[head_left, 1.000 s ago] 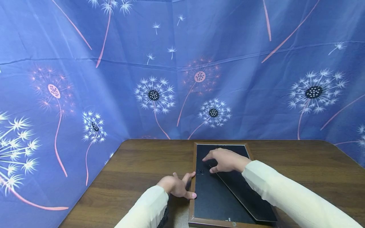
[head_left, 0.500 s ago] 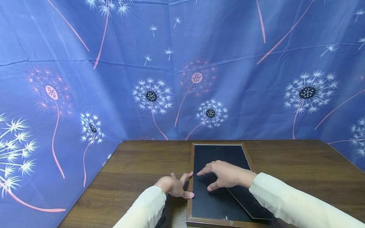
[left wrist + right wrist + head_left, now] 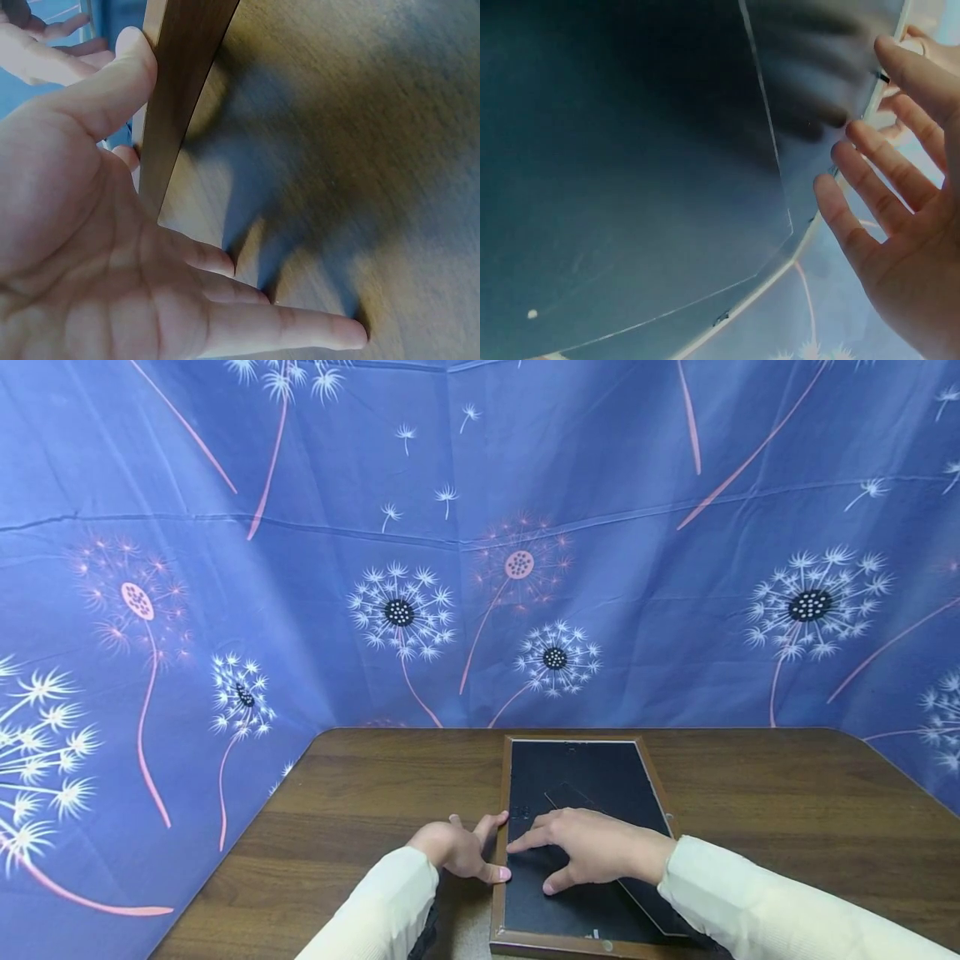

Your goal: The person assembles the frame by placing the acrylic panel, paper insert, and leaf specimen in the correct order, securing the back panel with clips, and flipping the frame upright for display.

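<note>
Head view: left hand (image 3: 459, 852) touches a brown rectangular wooden frame (image 3: 498, 903) at nine o'clock, right hand (image 3: 600, 847) spans its centre, both fingers-spread; uneven pressure could skid it

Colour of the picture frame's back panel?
The back panel is black, inside a brown border. Clearest in the head view.

Frame (image 3: 184, 75) & tbl (image 3: 390, 777) wood-look; backing bd (image 3: 577, 764) smooth, matt-ish; backdrop (image 3: 637, 568) cloth.
</note>
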`<state>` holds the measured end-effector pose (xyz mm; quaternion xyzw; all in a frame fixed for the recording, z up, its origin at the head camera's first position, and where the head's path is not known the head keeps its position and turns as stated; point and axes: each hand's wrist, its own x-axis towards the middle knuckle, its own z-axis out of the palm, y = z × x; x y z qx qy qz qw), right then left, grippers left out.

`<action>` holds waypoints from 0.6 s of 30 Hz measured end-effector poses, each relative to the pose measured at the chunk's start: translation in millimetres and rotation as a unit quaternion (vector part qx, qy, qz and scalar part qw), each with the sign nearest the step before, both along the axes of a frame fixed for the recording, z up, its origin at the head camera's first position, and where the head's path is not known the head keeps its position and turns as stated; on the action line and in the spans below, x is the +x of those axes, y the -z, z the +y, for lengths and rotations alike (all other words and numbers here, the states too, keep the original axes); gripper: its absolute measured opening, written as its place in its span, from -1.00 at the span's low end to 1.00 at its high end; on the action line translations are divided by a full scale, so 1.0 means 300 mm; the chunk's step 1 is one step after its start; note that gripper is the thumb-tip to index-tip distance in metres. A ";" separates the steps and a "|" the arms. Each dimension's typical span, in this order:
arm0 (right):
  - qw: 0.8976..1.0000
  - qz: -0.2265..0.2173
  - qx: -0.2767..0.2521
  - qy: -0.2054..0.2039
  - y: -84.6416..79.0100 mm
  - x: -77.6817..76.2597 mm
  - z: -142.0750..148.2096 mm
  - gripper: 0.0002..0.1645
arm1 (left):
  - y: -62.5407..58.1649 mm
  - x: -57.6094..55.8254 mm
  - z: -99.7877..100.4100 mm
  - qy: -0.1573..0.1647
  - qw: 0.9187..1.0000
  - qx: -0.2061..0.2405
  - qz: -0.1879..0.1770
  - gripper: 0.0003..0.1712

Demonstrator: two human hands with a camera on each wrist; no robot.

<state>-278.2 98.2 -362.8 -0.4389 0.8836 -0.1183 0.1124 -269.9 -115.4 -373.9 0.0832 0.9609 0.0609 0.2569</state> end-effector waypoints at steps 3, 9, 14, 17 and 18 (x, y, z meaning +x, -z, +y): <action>1.000 0.020 0.004 -0.016 0.006 0.008 -0.002 -0.30 | -0.004 -0.001 0.002 0.001 1.000 0.002 0.001 -0.03; 0.998 0.054 0.029 -0.021 0.010 0.022 -0.005 -0.36 | -0.004 -0.001 0.003 -0.008 1.000 0.011 -0.007 -0.02; 0.995 0.086 0.042 -0.028 0.010 0.026 -0.013 -0.39 | -0.008 0.002 0.000 -0.010 1.000 0.012 -0.002 -0.03; 0.990 0.121 0.048 -0.048 0.012 0.023 -0.018 -0.41 | -0.008 0.001 -0.002 -0.013 1.000 0.019 -0.004 -0.03; 0.988 0.134 0.049 -0.055 0.013 0.022 -0.019 -0.42 | -0.007 0.000 -0.002 -0.013 1.000 0.021 -0.005 -0.03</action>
